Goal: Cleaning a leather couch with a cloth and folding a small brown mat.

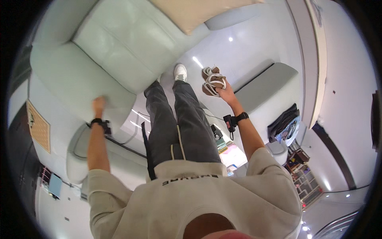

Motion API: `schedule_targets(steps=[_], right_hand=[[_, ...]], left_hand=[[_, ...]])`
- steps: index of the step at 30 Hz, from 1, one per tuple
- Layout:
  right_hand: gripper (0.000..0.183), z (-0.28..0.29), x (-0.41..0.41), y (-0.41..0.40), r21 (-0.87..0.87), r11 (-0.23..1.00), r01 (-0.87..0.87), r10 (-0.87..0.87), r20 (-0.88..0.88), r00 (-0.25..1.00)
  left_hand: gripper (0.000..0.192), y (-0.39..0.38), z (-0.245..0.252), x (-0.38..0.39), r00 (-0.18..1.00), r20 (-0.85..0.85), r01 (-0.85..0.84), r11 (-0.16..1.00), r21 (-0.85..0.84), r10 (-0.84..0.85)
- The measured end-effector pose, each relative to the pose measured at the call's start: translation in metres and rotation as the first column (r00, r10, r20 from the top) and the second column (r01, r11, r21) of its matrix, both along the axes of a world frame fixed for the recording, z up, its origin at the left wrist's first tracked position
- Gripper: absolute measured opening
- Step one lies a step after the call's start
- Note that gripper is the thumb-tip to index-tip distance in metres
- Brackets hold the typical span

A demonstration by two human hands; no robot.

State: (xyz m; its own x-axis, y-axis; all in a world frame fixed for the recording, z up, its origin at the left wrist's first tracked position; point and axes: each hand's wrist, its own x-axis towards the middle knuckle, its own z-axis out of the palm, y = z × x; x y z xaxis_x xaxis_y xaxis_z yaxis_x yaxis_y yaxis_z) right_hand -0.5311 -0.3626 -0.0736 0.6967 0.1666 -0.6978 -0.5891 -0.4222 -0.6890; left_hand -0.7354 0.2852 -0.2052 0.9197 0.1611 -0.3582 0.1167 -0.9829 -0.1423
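Note:
A pair of brown sandals with white straps is held in my right hand, over the pale floor beside the sofa. My left hand is blurred and hangs over the sofa's pale green seat; nothing shows in it, and its fingers are too unclear to read. Each wrist wears a dark strap with a small device. A white shoe is on one of my feet; the other foot is mostly hidden by the sofa edge.
The pale green sofa spans the upper left, with a beige cushion at the top. A grey-green upholstered bench stands at the right, dark and blue folded clothes near its end. A thin cable runs by my legs.

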Motion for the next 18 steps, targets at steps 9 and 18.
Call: schedule_targets(steps=[9,18], right_hand=[[0.055,0.201,-0.014,0.042,0.697,0.432,0.573,-0.551,-0.299,0.779],[0.052,0.293,-0.047,0.04,0.469,0.801,0.373,-0.554,0.342,0.759]], left_hand=[[0.04,-0.386,0.273,0.252,0.752,-0.651,-0.621,-0.446,-0.645,-0.106],[0.039,-0.408,0.406,0.281,0.891,-0.385,-0.453,-0.488,-0.746,-0.239]])
